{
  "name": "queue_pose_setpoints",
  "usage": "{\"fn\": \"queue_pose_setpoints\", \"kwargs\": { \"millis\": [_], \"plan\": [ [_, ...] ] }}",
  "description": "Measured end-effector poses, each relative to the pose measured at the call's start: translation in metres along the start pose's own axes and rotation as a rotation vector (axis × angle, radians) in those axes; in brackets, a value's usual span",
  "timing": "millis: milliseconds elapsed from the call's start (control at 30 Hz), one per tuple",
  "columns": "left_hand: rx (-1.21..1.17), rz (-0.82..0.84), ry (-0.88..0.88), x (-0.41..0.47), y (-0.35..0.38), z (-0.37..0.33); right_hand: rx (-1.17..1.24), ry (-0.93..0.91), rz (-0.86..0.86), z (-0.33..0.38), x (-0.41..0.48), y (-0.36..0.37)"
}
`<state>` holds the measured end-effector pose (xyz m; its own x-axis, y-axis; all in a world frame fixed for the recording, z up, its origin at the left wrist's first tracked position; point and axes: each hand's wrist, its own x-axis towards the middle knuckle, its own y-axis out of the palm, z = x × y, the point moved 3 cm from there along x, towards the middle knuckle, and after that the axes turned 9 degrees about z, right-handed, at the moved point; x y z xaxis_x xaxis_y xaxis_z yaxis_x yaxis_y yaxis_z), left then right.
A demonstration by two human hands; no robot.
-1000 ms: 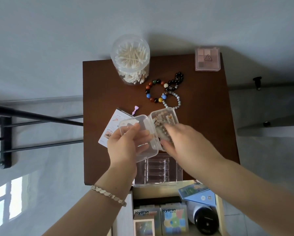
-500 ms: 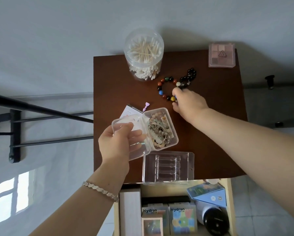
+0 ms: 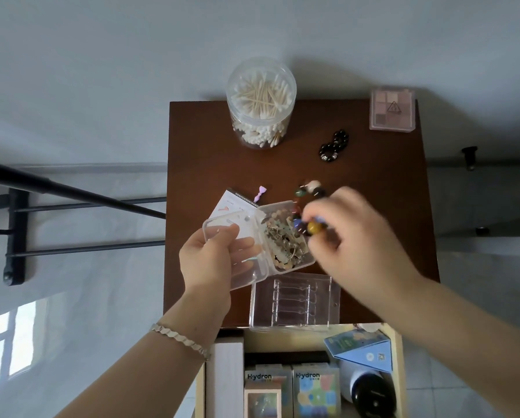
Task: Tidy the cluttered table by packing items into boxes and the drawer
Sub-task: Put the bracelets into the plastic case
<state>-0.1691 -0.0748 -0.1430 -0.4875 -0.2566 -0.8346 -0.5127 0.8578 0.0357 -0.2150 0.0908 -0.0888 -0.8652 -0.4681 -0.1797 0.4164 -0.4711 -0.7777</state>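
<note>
Half through packing: pinching bead bracelet in right hand, gripping clear box in left hand; next likely needing lowering inside.

Your left hand grips the open lid of the clear box, with the thumb laid on the lid and the fingers curled beneath, showing through the plastic. Its forearm rises from below and left of the box, a wrist band around it. Your right hand, blurred, sits just right of the box, its fingertips bunched over the box's right edge and pinching the beaded bracelet. That forearm extends to the lower right.
</note>
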Motion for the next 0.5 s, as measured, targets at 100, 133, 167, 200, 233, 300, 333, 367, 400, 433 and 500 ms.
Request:
{"fn": "queue_pose_setpoints", "kwargs": {
  "millis": [100, 133, 167, 200, 233, 300, 333, 367, 400, 433, 500],
  "plan": [
    [-0.018, 0.004, -0.006, -0.002, 0.007, -0.001, -0.156, -0.018, 0.375, 0.007, -0.003, 0.029],
    [-0.019, -0.001, -0.004, -0.002, 0.008, 0.0, -0.136, -0.013, 0.452, 0.006, -0.003, 0.035],
    [-0.02, -0.004, -0.002, -0.002, 0.007, 0.0, -0.101, -0.004, 0.499, 0.004, -0.001, 0.035],
    [-0.025, -0.003, -0.002, -0.001, 0.007, 0.0, -0.058, 0.008, 0.539, 0.002, 0.002, 0.033],
    [-0.031, 0.001, -0.001, 0.0, 0.006, 0.0, -0.024, 0.012, 0.58, 0.0, 0.006, 0.029],
    [-0.032, 0.006, 0.001, 0.002, 0.004, 0.001, 0.032, 0.016, 0.675, -0.002, 0.015, 0.021],
    [-0.029, 0.009, 0.003, 0.003, 0.004, 0.001, 0.045, 0.009, 0.697, -0.002, 0.019, 0.018],
    [-0.03, 0.014, 0.007, 0.004, 0.004, 0.001, 0.044, -0.018, 0.674, 0.0, 0.024, 0.013],
    [-0.038, 0.019, 0.008, 0.005, 0.004, 0.002, 0.033, -0.055, 0.601, 0.0, 0.03, 0.008],
    [-0.05, 0.022, 0.009, 0.006, 0.004, 0.002, 0.03, -0.087, 0.484, -0.002, 0.036, 0.003],
    [-0.07, 0.022, 0.008, 0.008, 0.003, 0.003, 0.021, -0.055, 0.196, -0.019, 0.052, -0.006]
  ]
}}
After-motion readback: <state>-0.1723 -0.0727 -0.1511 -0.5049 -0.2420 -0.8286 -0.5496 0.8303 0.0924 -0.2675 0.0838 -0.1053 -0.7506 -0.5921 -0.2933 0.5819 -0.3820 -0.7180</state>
